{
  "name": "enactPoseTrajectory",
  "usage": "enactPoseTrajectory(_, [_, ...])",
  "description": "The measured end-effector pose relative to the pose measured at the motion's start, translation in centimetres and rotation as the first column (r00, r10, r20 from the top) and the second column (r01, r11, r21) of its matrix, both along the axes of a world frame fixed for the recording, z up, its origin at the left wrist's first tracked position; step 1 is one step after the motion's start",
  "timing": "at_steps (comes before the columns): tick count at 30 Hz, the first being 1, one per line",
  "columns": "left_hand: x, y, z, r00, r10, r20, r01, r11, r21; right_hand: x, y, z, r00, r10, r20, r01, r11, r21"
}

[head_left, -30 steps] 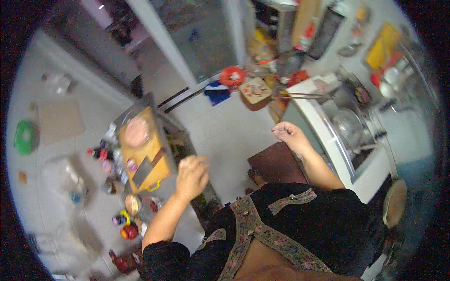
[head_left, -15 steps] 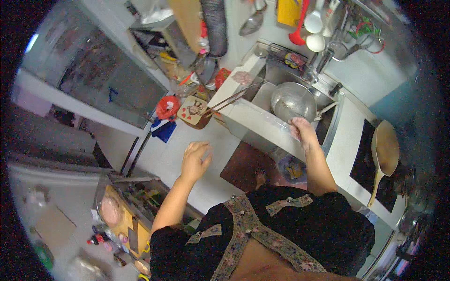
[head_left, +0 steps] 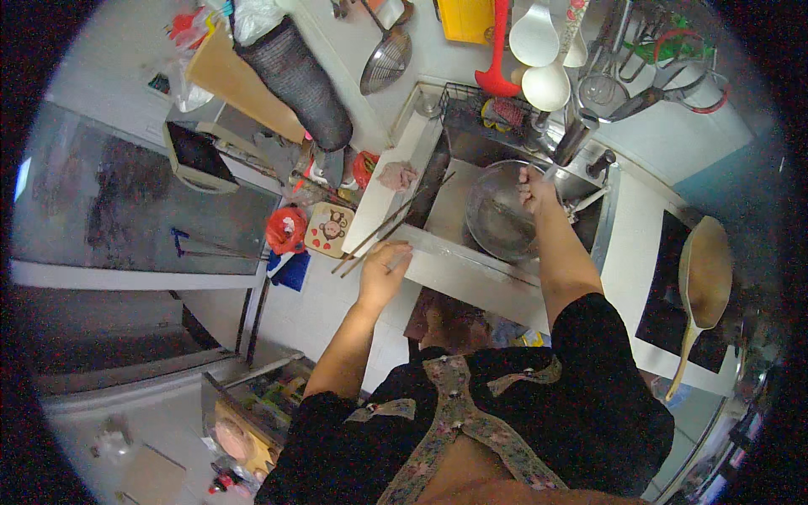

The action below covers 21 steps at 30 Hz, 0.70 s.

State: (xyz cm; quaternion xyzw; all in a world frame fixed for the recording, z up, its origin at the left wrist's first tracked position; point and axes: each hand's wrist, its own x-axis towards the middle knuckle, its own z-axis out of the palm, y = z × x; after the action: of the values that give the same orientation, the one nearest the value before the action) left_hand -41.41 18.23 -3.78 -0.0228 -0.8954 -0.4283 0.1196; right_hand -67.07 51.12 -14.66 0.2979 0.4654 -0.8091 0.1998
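A shiny round metal bowl (head_left: 497, 223) sits in the steel sink (head_left: 454, 172). My right hand (head_left: 536, 190) is over the bowl's far right side, just below the tap (head_left: 576, 139). Its fingers are curled in, and whatever they may hold is hidden. My left hand (head_left: 387, 259) is at the counter's front edge with loosely stretched fingers and nothing in it. Close by, a pair of long chopsticks (head_left: 391, 220) lies slantwise across the counter, their tips reaching over the sink. A pale pinkish lump (head_left: 397, 176) rests on the counter left of the sink.
Ladles, such as a red one (head_left: 497, 80), and a skimmer (head_left: 387, 61) hang on the far wall. To the right, a pan (head_left: 705, 273) stands on a dark hob, its handle toward me. A red bag (head_left: 286, 230) and a monkey-patterned lid (head_left: 330, 227) are at left.
My right hand has left the bowl's near rim and moved farther in, under the tap. My left hand has come to the counter edge. The bowl sits nearer the sink's front.
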Motion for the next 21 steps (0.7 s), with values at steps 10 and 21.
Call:
enactPoseTrajectory(10, [-15.6, 1.4, -4.6, 0.944, -0.286, 0.164, 0.244, 0.940, 0.238, 0.3, 0.0, -1.0, 0.935, -0.355, 0.021, 0.352, 0.932, 0.082])
enactPoseTrajectory(21, [-21.9, 23.9, -11.6, 0.515, -0.651, 0.558, 0.027, 0.663, 0.748, 5.0, -1.7, -3.1, 0.870, -0.492, -0.043, 0.471, 0.853, -0.223])
